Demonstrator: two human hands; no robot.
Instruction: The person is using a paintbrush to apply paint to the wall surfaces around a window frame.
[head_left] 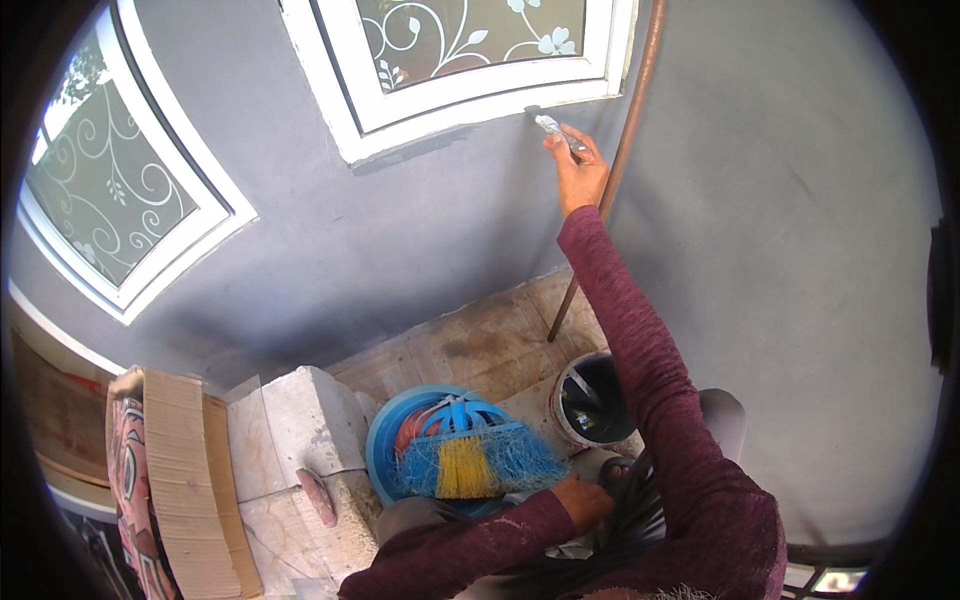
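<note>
My right hand (580, 170) is raised and closed around a small paintbrush (547, 123) with a pale handle. Its dark bristle end touches the grey wall (420, 215) just under the lower edge of the white window frame (470, 112). A darker grey patch shows along the wall below the frame's left part. Low in the view, my left hand (587, 503) rests by my bent leg, beside the bristles of a blue and yellow broom head; its fingers are mostly hidden. Near my right forearm stands a paint bucket (560, 412) with dark contents, partly covered by the sleeve.
A thin brown pipe (632, 125) runs down the wall right of the window. The broom head (468, 460) lies over a blue basin (382, 440). Pale blocks (312, 415) and a cardboard box (185, 460) stand at left. Another white-framed window (215, 225) is at far left.
</note>
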